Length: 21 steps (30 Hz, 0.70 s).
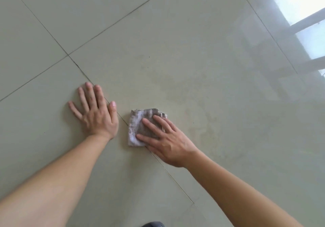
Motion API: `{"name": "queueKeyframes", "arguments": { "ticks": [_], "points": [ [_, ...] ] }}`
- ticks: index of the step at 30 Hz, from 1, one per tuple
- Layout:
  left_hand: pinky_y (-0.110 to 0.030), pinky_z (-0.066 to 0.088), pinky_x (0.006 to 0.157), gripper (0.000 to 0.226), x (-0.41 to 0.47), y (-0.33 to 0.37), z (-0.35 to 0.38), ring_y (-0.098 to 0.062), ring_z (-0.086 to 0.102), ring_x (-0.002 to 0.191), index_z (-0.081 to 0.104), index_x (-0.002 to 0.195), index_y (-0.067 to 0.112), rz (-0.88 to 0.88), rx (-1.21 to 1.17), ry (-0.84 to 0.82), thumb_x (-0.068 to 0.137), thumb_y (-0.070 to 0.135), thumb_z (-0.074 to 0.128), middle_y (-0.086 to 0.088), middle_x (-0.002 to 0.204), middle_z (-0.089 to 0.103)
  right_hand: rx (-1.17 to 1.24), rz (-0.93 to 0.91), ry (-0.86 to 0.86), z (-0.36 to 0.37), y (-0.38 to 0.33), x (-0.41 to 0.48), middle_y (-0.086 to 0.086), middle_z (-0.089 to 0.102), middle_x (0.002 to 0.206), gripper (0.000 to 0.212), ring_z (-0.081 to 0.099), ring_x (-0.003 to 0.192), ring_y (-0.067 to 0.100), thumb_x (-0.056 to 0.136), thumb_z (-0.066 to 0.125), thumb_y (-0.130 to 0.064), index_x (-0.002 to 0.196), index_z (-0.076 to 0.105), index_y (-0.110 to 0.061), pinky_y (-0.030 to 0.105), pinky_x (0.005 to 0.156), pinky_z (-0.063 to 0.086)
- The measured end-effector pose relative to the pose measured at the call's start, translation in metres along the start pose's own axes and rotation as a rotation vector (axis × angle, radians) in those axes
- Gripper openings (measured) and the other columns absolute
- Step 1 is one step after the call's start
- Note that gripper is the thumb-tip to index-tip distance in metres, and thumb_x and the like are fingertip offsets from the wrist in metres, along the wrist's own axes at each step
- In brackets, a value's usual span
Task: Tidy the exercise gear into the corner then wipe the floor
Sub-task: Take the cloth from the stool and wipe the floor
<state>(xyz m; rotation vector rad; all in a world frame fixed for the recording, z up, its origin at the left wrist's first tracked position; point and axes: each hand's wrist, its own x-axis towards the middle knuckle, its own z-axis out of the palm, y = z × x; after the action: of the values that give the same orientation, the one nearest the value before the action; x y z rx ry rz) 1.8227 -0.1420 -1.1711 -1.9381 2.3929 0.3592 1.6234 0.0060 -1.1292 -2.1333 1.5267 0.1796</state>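
A small folded grey cloth (136, 123), dirty and worn, lies on the pale tiled floor (175, 42) just right of a grout line. My right hand (163, 138) presses flat on it with straight, spread fingers covering its right half. My left hand (95, 110) rests palm down on the bare tile to the cloth's left, fingers straight and spread, holding nothing. No exercise gear is in view.
Dark grout lines (68, 55) cross the glossy tiles. Faint smudged patches (197, 103) show on the tile right of the cloth. A bright window reflection (302, 3) shines at the top right. A dark object (153, 224) peeks in at the bottom edge.
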Motion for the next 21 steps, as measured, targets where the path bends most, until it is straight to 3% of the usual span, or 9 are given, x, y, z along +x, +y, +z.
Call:
{"name": "queueKeyframes", "arguments": {
  "ticks": [3,6,8,11,14,18,21],
  "points": [
    [-0.066,0.004,0.114,0.069,-0.002,0.0,0.0,-0.032,0.005,0.151,0.017,0.156,0.01,-0.016,0.007,-0.012,0.097,0.046,0.023,-0.011,0.164,0.007,-0.054,0.06,0.047,-0.026,0.062,0.014,0.003,0.02,0.165,0.049,0.021,0.149,0.035,0.103,0.029,-0.051,0.151,0.034,-0.045,0.048,0.122,0.02],
    [-0.065,0.004,0.114,0.07,-0.006,-0.003,0.003,-0.03,0.006,0.151,0.019,0.155,0.011,-0.019,0.003,-0.006,0.095,0.047,0.024,-0.01,0.164,0.008,0.044,0.503,0.122,-0.062,0.128,0.037,0.001,0.003,0.168,0.051,0.0,0.152,0.036,0.103,0.018,-0.056,0.153,0.018,-0.05,0.049,0.123,0.005],
    [-0.062,0.002,0.115,0.07,-0.005,-0.004,0.004,-0.029,0.006,0.151,0.021,0.155,0.012,-0.02,-0.006,0.016,0.095,0.048,0.024,-0.009,0.164,0.009,0.139,0.691,0.165,-0.08,0.153,0.064,0.0,-0.004,0.168,0.051,-0.013,0.15,0.04,0.103,0.018,-0.056,0.154,0.013,-0.05,0.051,0.122,-0.006],
    [-0.058,0.001,0.116,0.069,0.002,-0.003,0.006,-0.027,0.009,0.151,0.025,0.155,0.015,-0.019,-0.018,0.058,0.095,0.049,0.023,-0.006,0.164,0.013,0.193,0.742,0.258,-0.088,0.152,0.109,0.003,-0.008,0.168,0.053,-0.019,0.148,0.044,0.104,0.018,-0.053,0.156,0.012,-0.045,0.053,0.121,-0.011],
    [-0.053,0.005,0.116,0.064,0.008,-0.002,0.002,-0.023,0.02,0.149,0.038,0.149,0.017,-0.043,-0.157,0.142,0.096,0.047,0.023,-0.003,0.161,0.025,0.093,0.555,0.27,-0.074,0.109,0.131,0.004,-0.001,0.168,0.053,-0.017,0.149,0.044,0.104,0.016,-0.051,0.156,0.014,-0.043,0.054,0.121,-0.01],
    [-0.049,0.022,0.109,0.051,0.009,-0.017,-0.003,-0.028,0.04,0.136,0.05,0.139,0.009,-0.128,-0.297,0.357,0.097,0.031,0.032,-0.013,0.154,0.038,-0.067,0.04,0.228,-0.028,0.029,0.108,0.008,0.018,0.166,0.051,0.001,0.15,0.048,0.105,0.024,-0.048,0.154,0.031,-0.038,0.057,0.122,0.002],
    [-0.054,0.014,0.113,0.053,0.038,-0.028,-0.008,-0.03,0.024,0.146,0.037,0.148,0.006,-0.3,-0.246,0.34,0.099,0.027,0.032,-0.015,0.16,0.023,-0.128,-0.184,0.169,-0.023,0.045,0.098,0.003,0.019,0.166,0.049,0.004,0.152,0.041,0.106,0.028,-0.05,0.154,0.03,-0.04,0.051,0.124,0.005]
  ]
}}
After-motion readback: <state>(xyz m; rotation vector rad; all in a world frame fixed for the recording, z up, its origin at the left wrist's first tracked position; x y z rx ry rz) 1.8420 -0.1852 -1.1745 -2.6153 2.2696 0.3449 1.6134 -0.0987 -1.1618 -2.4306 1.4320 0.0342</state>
